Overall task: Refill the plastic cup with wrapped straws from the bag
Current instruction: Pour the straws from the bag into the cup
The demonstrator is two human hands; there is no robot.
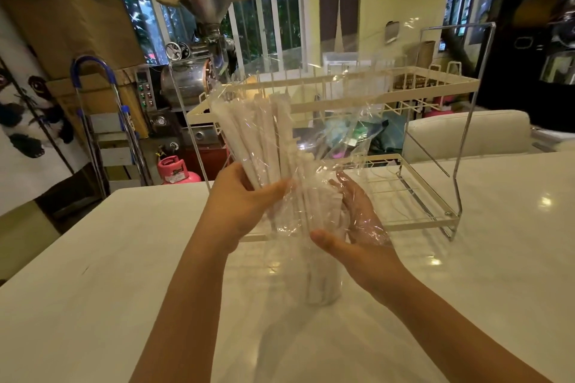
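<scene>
White glossy counter (124, 258). Left hand (239, 205) grips bundle of white paper-wrapped straws (264, 140), long axis upright, directly above clear plastic cup (323, 283); right hand (357, 227) open vs clear cellophane bag (336, 121).

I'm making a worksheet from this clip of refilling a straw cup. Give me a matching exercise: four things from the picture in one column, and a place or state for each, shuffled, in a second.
Things
1. wrapped straws
2. plastic cup
3. wire rack
4. gas cylinder

Places or states
A. pink, on the floor beyond the table's far edge
B. standing on the white table, below the hands
C. bunched in the left hand, partly inside the clear bag
D. cream-coloured, two tiers, behind the hands

Pairs: 1-C, 2-B, 3-D, 4-A
</scene>
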